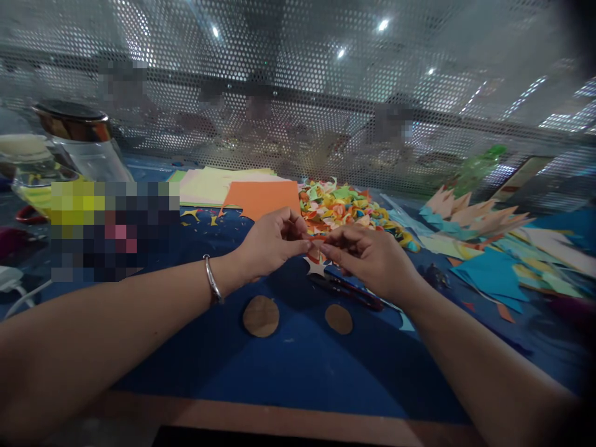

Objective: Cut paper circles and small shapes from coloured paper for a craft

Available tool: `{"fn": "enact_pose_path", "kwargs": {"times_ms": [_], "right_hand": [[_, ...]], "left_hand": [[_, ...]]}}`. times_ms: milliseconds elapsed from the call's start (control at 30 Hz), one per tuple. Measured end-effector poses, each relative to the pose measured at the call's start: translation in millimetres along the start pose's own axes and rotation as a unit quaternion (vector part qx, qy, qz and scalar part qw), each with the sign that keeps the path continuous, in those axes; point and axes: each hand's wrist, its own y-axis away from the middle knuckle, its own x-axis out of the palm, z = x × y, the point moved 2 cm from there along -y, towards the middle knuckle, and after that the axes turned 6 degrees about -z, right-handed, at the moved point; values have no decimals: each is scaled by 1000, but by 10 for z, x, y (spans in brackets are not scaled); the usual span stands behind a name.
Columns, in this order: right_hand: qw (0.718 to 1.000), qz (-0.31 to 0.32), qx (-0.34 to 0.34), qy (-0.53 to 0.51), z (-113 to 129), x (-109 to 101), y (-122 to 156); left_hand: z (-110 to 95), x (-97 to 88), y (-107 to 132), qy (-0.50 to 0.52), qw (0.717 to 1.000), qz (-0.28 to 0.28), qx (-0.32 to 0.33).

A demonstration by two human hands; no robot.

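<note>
My left hand (272, 241) and my right hand (367, 257) meet above the blue table cover (298, 366), fingertips pinched together on a small piece of red-orange paper (315, 246). A silver bangle (213, 279) sits on my left wrist. Just under the fingers lies a small white paper star (316, 267). Scissors with dark red handles (349, 290) lie below my right hand. Two brown cardboard discs (261, 315) (338, 318) rest on the cover in front of my hands.
A heap of coloured paper scraps (347, 208) lies behind the hands, with an orange sheet (263, 197) and pale sheets (209, 185) to its left. Cut blue and peach paper (488, 248) spreads at right. A glass jar (81, 139) stands far left before a perforated metal screen (298, 93).
</note>
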Motion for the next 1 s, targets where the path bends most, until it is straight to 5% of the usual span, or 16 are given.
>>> {"fn": "enact_pose_path", "kwargs": {"times_ms": [300,633,1000], "right_hand": [[1000,-22,-20,0,67,28,12],[994,-64,-78,40,68,28,28],[987,-55,-135,72,150,25,52]], "left_hand": [[14,16,1,29,1000,-3,-7],[34,196,179,117,980,-76,-139],[0,154,162,128,981,-78,-126]]}}
